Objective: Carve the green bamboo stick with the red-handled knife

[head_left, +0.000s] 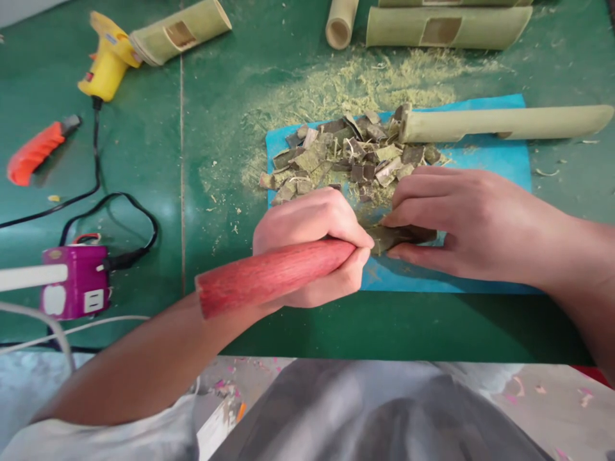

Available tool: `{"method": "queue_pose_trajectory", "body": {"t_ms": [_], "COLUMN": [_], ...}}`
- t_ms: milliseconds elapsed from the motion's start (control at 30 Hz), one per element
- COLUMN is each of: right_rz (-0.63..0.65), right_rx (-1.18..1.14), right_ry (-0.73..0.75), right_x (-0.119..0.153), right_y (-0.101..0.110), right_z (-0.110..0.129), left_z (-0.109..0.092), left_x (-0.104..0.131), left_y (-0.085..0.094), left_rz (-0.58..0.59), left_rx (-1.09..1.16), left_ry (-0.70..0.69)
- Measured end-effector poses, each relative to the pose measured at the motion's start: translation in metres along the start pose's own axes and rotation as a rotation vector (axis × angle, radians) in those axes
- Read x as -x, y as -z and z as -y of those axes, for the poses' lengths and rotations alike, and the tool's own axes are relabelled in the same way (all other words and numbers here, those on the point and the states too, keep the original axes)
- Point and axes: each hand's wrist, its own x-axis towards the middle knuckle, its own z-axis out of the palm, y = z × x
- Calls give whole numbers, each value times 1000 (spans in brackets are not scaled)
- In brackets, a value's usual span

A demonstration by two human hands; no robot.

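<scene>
My left hand (pixel 307 230) is closed round the red wooden handle (pixel 273 275) of a tool, whose working end is hidden by my fingers. My right hand (pixel 461 221) pinches a dark brownish-green piece (pixel 384 238), perhaps bark or bamboo, against the blue mat (pixel 480 282). My left fingertips meet the left end of that piece. Just beyond both hands lies a heap of dark and pale chips (pixel 355 153). A pale split bamboo length (pixel 523 123) rests across the mat behind my right hand.
Sawdust (pixel 365 80) covers the green table behind the mat. Cut bamboo tubes (pixel 442 29) lie at the back. At left are a yellow corded glue gun (pixel 106 61), touching a bamboo tube (pixel 182 32), an orange utility knife (pixel 36 150) and a purple power adapter (pixel 77 282) with cables.
</scene>
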Motion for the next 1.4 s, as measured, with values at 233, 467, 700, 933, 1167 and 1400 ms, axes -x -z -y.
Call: {"method": "queue_pose_trajectory", "body": {"t_ms": [233, 467, 700, 933, 1167, 1400], "right_rz": [-14, -6, 1, 5, -3, -22], "right_rx": [-15, 3, 13, 9, 8, 18], "right_ry": [7, -12, -11, -13, -9, 1], "right_x": [0, -1, -1, 0, -1, 0], "right_y": [-3, -2, -1, -1, -1, -2], "right_z": [-3, 0, 1, 0, -1, -1], "left_z": [2, 4, 4, 3, 1, 4], "left_x": [6, 5, 4, 6, 1, 5], "left_y": [1, 7, 5, 4, 3, 4], "left_rz": [-58, 52, 59, 43, 35, -38], "left_rx": [17, 79, 73, 73, 40, 71], "left_ry": [39, 57, 59, 72, 17, 33]}}
